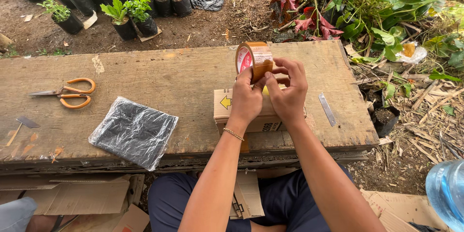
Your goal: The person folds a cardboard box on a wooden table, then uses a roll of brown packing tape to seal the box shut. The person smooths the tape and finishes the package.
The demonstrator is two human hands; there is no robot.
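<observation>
Wooden bench [145, 77]: left hand [245, 97] and right hand [289, 92] are pinching tape roll [254, 60] above box [227, 111]; scissors [67, 93] lying well left; picking the tape end calls for steady fingers.

**Brown Tape, Orange Handles, Weathered Grey Wood**

Glossy amber-brown on the roll of tape [254, 60], with a red-and-white inner core. Plain tan on the cardboard box [251, 113], marked with a yellow arrow and dark print. Bright orange on the scissors [65, 93] handles, dull grey on the blades. Shiny black under clear wrap on the plastic packet [134, 132]. Faded grey-brown, streaked and stained, across the bench [169, 74]. Gold on the bracelet [234, 134]. Silver-grey on the metal strip [327, 109]. Black on the nursery pots [126, 29], green above; deep red among the leaves [314, 21]. Pale blue on the water bottle [447, 193]. Navy on the trousers [285, 203].
</observation>
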